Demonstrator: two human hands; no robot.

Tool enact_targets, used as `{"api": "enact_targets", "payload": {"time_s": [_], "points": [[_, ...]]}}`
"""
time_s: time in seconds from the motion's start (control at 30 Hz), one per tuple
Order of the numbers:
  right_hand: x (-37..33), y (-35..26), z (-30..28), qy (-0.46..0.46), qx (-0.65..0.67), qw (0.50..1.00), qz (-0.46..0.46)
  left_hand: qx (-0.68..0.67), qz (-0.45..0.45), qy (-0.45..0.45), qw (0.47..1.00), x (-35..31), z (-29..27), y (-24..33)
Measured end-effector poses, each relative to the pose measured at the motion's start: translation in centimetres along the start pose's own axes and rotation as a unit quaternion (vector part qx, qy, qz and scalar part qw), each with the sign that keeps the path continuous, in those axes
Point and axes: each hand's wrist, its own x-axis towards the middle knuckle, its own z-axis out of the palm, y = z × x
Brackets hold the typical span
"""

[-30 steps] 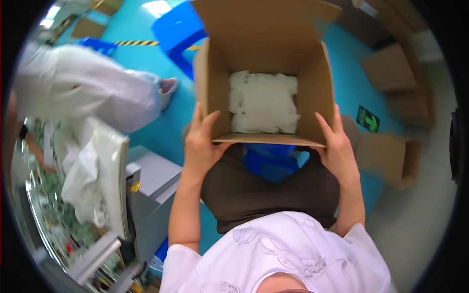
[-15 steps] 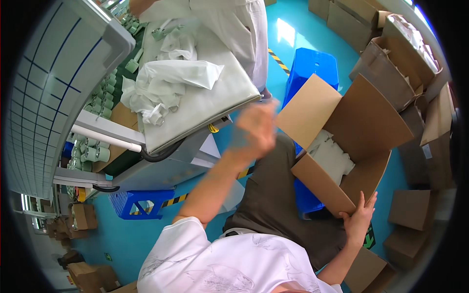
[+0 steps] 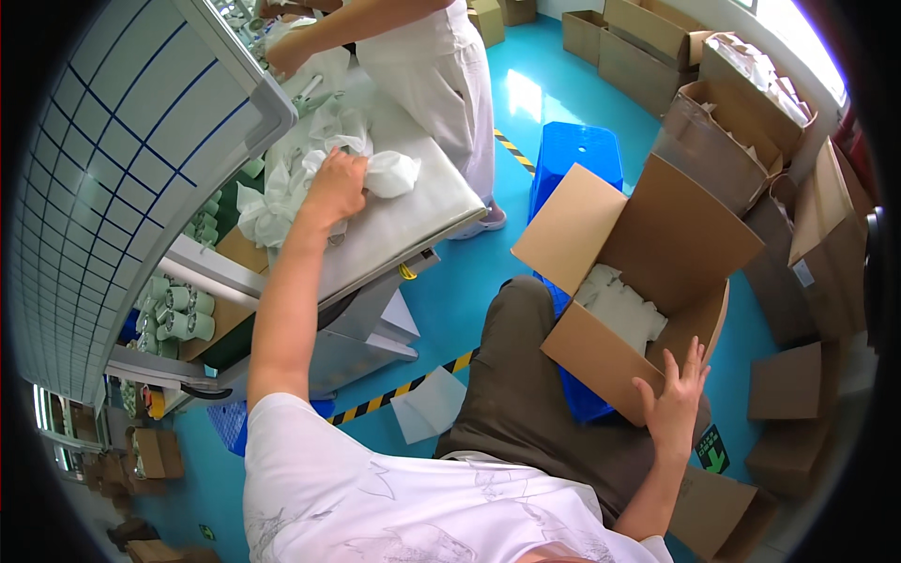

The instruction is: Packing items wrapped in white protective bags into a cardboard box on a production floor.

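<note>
My left hand reaches onto the white-topped table, its fingers closed on a white plastic bag in a crumpled heap. The fingertips are partly lost among the folds, and what the bag contains is hidden. Beside an open cardboard box my right hand is raised with fingers spread, holding nothing, close to the box's near edge. Several white wrapped packages lie inside the box, which rests on a blue stool by my legs.
Across the table another person works with their arms over the bags. A gridded white board and its frame stand at left, above pale green cylindrical parts. A second blue stool stands beyond the box. Cartons line the right side.
My left hand has moved left from above my knee to the heap of bags. My right hand has come off the box's side and opened. The other person's arms have come into view.
</note>
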Motion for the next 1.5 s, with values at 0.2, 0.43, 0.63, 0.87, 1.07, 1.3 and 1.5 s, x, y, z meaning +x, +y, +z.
{"api": "enact_targets", "payload": {"time_s": [0.2, 0.43, 0.63, 0.87, 1.07, 1.3, 1.5], "points": [[0.2, -2.4, 0.0, 0.05, 0.077, 0.99, -0.103, -0.141, -0.124, -0.082, 0.979, 2.0, -6.9, 4.0], [1.5, -11.4, 2.3, -0.18, 0.72, 0.67, -0.022, -0.685, -0.194, -0.233, 0.662, 1.6, -11.6, 15.2], [1.8, -14.6, 1.6, -0.216, 0.823, 0.519, 0.083, -0.809, -0.195, -0.306, 0.462, -2.6, -9.4, 27.5], [-0.8, -11.0, 3.2, -0.048, 0.798, 0.587, 0.127, -0.864, -0.163, -0.273, 0.39, -6.4, -6.3, 35.7], [-1.1, -7.5, 2.4, 0.089, 0.846, 0.479, 0.217, -0.855, -0.108, -0.358, 0.358, -10.1, -6.3, 37.6], [-1.2, -6.6, 2.9, 0.038, 0.855, 0.462, 0.233, -0.85, -0.12, -0.358, 0.367, -10.8, -6.0, 38.0], [-1.3, -6.6, 1.0, -0.089, 0.614, 0.779, 0.093, -0.883, -0.227, -0.192, 0.364, -7.0, -7.5, 38.8]]}}
